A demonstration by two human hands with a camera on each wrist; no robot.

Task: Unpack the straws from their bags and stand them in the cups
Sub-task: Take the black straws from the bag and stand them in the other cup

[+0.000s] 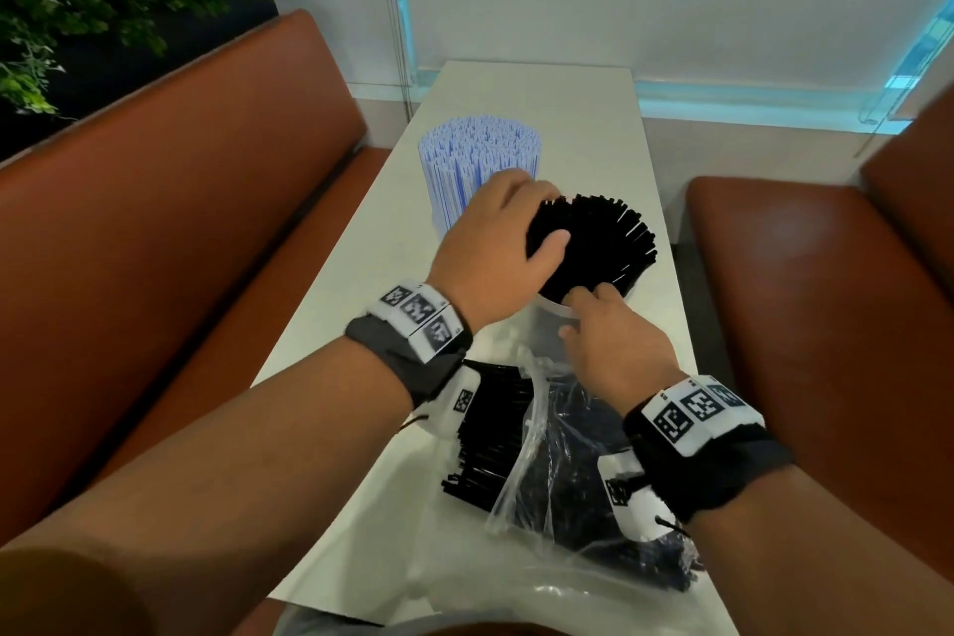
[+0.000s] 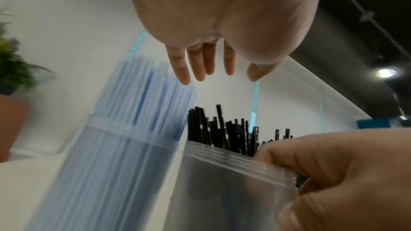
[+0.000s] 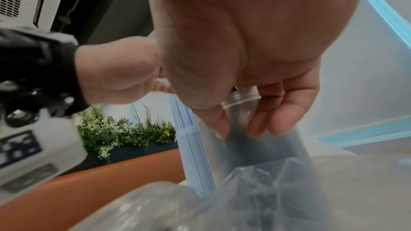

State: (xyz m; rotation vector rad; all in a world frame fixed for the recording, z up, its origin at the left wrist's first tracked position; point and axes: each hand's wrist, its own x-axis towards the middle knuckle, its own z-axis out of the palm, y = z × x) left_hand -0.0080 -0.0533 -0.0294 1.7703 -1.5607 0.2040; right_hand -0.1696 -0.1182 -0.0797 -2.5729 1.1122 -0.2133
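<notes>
Pressing the open left hand (image 1: 495,243) on black straws (image 1: 604,243) may tip the cup (image 2: 222,182) unless the right hand's (image 1: 614,341) rim grip holds.

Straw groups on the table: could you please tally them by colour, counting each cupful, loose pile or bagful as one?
Blue-and-white: 1, the blue straws standing in the far cup.
Black: 3, the black straws in the near cup, a loose pile, and a bagful.
Total: 4 groups.
</notes>
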